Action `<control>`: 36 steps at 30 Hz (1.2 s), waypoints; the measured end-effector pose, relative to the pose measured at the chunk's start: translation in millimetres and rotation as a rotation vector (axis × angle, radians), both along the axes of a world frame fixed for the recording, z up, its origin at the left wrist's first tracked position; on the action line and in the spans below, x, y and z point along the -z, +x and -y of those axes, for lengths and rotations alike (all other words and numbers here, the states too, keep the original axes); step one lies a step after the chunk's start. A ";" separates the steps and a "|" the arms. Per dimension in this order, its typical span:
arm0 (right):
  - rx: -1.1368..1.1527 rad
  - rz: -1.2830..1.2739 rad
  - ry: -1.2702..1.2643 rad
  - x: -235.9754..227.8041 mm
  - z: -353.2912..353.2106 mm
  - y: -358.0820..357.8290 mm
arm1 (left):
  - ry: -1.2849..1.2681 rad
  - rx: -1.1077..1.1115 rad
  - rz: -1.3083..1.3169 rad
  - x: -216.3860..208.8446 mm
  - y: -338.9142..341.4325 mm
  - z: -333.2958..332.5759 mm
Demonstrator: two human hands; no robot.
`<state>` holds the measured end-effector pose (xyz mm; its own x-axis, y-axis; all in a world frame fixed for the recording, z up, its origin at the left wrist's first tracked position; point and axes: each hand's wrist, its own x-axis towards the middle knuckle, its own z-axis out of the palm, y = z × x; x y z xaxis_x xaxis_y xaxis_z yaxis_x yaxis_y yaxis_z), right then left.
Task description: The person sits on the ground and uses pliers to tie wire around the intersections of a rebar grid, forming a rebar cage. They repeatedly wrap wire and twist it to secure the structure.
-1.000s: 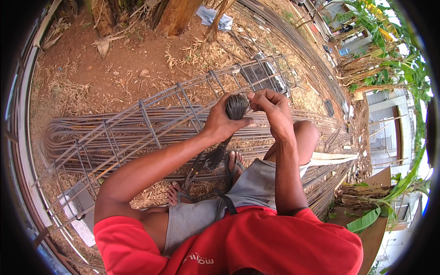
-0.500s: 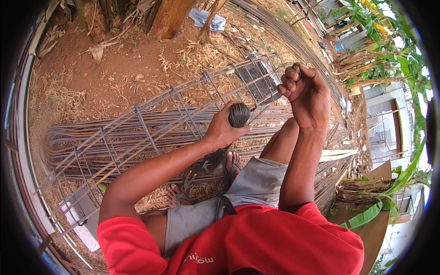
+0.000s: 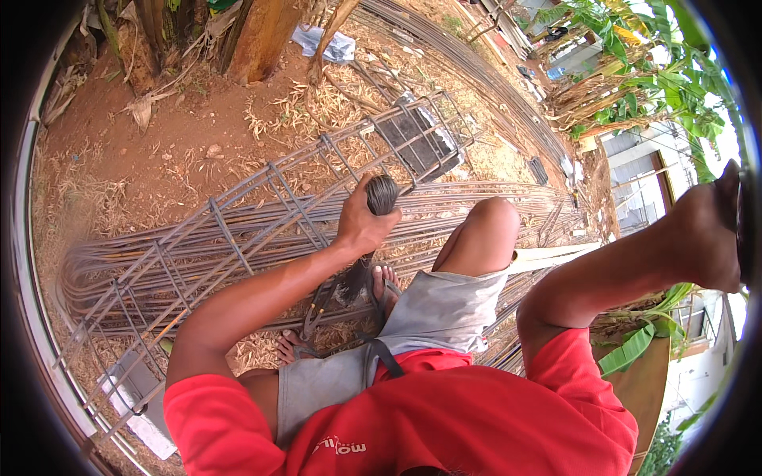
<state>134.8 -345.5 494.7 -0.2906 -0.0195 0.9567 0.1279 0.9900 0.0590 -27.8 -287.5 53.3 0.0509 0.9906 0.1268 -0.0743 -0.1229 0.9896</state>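
My left hand (image 3: 364,220) is closed round a thick bundle of thin dark tie wire (image 3: 383,194), its cut ends facing up. That hand is just above the long rebar cage (image 3: 228,232), which lies slanting across in front of me. My right hand (image 3: 709,234) is raised far out to the right, at the dark rim of the picture. Its fingers are shadowed and partly cut off, so I cannot make out whether they hold anything. By my feet lies a dark tool like pincers (image 3: 312,319), next to a black piece of material (image 3: 353,282).
Long bent rebars (image 3: 119,258) lie stacked under the cage. A dark block (image 3: 413,143) is under its far end, a pale block (image 3: 141,389) under its near left end. Banana trunks (image 3: 258,44) rise beyond, near a crumpled plastic sheet (image 3: 324,44).
My right hand has swung from above the wire bundle far out to the right. My left hand keeps its hold on the bundle. The whole view has shifted slightly.
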 end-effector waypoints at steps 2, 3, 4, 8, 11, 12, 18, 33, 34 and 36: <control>0.316 -0.151 0.001 41.8 -18.1 -21.8 | -0.069 -0.031 0.148 -2.4 -8.8 -10.1; 0.379 -0.093 -0.295 80.1 -28.1 -33.3 | -0.172 -0.023 0.205 -7.2 -14.2 -13.9; 0.475 -0.069 -0.485 121.6 -35.5 -46.8 | -0.112 0.001 0.315 -14.7 -19.0 -15.7; 0.509 -0.018 -1.164 214.9 -52.7 -59.7 | -0.029 -0.012 0.543 -63.1 -47.0 -11.6; 0.396 0.080 -1.305 244.8 -48.7 -61.5 | 0.103 -0.007 0.631 -105.5 -76.4 -16.3; 0.432 0.235 -1.252 247.6 -45.0 -62.7 | 0.154 -0.017 0.654 -119.0 -81.6 -19.5; 0.565 0.476 -1.123 252.6 -50.4 -96.4 | 0.347 0.020 0.869 -163.1 -105.2 -20.8; 1.090 0.673 -0.997 202.7 -100.9 76.4 | 0.560 0.177 -0.023 -95.4 -49.4 -3.0; 1.127 0.704 -1.033 206.6 -106.0 97.1 | 0.541 0.255 -0.177 -85.7 -51.2 -3.8; 1.284 0.851 -1.043 215.7 -110.4 129.9 | 0.413 0.513 -0.722 -69.3 -66.1 -12.1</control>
<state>264.7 -235.1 278.9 0.0031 0.9990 0.0435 1.0000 -0.0034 0.0084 -93.9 -275.5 122.7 0.6653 0.7108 0.2282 0.3912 -0.5923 0.7044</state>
